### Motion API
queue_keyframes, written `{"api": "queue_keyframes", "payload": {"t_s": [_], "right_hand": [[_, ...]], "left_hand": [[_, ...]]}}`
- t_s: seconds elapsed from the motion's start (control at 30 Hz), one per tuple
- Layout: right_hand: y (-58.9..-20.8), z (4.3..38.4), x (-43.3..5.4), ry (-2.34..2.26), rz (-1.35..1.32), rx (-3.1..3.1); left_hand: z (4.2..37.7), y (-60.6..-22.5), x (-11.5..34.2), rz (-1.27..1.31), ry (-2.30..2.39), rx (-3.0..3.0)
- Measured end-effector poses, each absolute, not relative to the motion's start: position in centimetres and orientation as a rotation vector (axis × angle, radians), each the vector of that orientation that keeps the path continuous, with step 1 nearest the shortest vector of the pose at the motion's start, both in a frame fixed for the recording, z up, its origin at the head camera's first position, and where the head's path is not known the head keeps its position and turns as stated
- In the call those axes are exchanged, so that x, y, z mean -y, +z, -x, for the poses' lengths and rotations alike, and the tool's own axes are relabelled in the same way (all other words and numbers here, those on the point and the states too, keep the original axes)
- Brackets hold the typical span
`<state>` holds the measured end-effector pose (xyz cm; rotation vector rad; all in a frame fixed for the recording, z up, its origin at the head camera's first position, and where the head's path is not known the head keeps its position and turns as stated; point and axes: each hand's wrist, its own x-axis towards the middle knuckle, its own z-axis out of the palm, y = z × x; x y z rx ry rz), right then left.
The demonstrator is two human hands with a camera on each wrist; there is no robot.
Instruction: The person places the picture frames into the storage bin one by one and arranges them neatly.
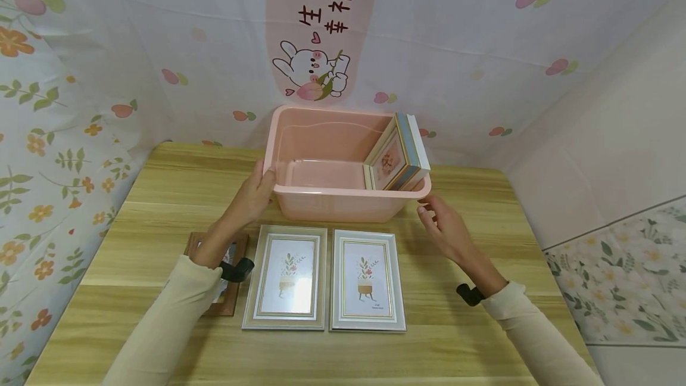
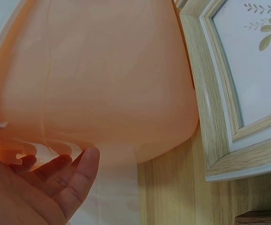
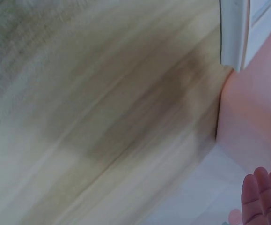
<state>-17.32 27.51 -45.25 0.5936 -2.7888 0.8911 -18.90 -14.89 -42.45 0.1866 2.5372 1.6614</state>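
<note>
A pink plastic storage bin stands at the back of the table. My left hand holds its left end by the rim, thumb on top; in the left wrist view the fingers curl beneath the rim. At the front right corner is my right hand, fingertips at or just under the rim; contact is unclear. The right wrist view shows its fingers extended beside the bin wall. Several picture frames lean upright inside the bin's right end.
In front of the bin lie a beige picture frame and a white picture frame, side by side. A brown picture frame is partly covered by my left forearm. Behind the wooden table hangs a printed cloth.
</note>
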Motion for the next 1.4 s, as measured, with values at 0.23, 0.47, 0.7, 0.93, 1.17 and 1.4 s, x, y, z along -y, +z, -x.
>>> {"api": "queue_keyframes", "payload": {"t_s": [0.23,0.47,0.7,0.93,1.17,1.4], "right_hand": [[-46.4,17.1,-26.8,0.798,-0.645,2.885],[-47.5,16.6,-25.8,0.686,-0.702,2.962],[-48.3,16.2,-24.7,0.599,-0.826,3.012],[-48.8,15.9,-23.8,0.522,-0.926,3.039],[-49.1,15.7,-23.1,0.436,-0.919,3.124],[-49.4,15.7,-22.8,0.369,-0.91,3.135]], "left_hand": [[19.0,-42.5,14.9,-0.196,1.678,-2.517],[18.9,-42.4,15.0,-0.189,1.68,-2.526],[18.9,-42.5,15.0,-0.191,1.67,-2.533],[18.9,-42.7,15.1,-0.218,1.663,-2.542],[18.9,-42.8,15.1,-0.225,1.68,-2.538],[18.8,-42.8,15.1,-0.231,1.663,-2.565]]}}
